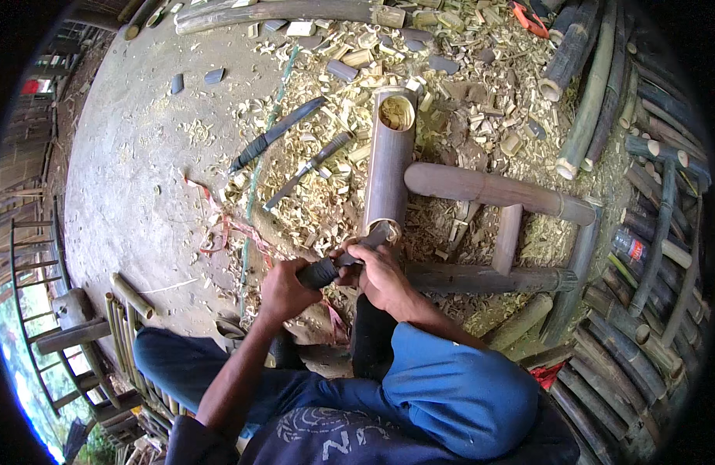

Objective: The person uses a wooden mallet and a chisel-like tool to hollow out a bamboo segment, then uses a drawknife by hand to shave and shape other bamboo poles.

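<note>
My left hand (286,288) is closed around the dark wrapped handle of a knife (319,273). My right hand (382,280) grips the same knife farther forward, near its blade, whose tip end meets the lower hole of a thick bamboo post (387,174). Another hole with pale cut edges shows near the post's far end. This post belongs to a bamboo frame with an upper rail (489,190) and a lower rail (481,279). Left of the post lie a long knife with a wrapped handle (276,136) and a chisel-like tool (309,169).
Pale bamboo shavings and chips (466,101) cover the ground around the post. Bamboo poles (598,101) are stacked along the right, with a plastic bottle (629,244) among them. A long pole (288,11) lies at the far edge. An orange tool (530,19) rests at the far right.
</note>
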`<state>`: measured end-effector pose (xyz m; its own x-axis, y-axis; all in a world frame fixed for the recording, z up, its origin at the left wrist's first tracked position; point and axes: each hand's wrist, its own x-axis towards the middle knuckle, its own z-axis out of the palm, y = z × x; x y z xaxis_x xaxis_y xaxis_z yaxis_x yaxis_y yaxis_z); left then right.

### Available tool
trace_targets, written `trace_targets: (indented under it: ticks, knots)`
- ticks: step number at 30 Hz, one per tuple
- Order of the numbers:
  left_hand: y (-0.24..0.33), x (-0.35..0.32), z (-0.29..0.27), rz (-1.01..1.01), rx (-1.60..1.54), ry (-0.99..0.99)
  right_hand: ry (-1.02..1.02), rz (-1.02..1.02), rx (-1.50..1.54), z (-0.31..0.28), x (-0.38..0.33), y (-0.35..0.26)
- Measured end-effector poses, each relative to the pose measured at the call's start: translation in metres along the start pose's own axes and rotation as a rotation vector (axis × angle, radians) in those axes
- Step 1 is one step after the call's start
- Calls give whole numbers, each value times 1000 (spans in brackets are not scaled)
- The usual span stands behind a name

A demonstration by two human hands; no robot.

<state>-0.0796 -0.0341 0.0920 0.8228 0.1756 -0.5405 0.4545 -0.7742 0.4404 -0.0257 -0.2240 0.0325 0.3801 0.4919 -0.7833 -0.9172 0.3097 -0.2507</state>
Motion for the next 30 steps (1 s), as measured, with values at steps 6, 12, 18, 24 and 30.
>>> trace_targets:
  ticks: [6, 12, 18, 24, 30]
  knots:
    - [46, 77, -71, 211, 509, -148, -200, -74, 566, 5, 13, 0]
    - [132, 74, -67, 705, 945, -79, -483, -42, 1005, -14, 16, 4]
    - [5, 0, -6, -81, 14, -81, 59, -69, 35, 10, -5, -4]
    - [54, 33, -60, -112, 205, -191, -45, -29, 276, 6, 3, -17]
    - [160, 58, -72, 353, 732, -169, -321, -73, 916, -22, 7, -7]
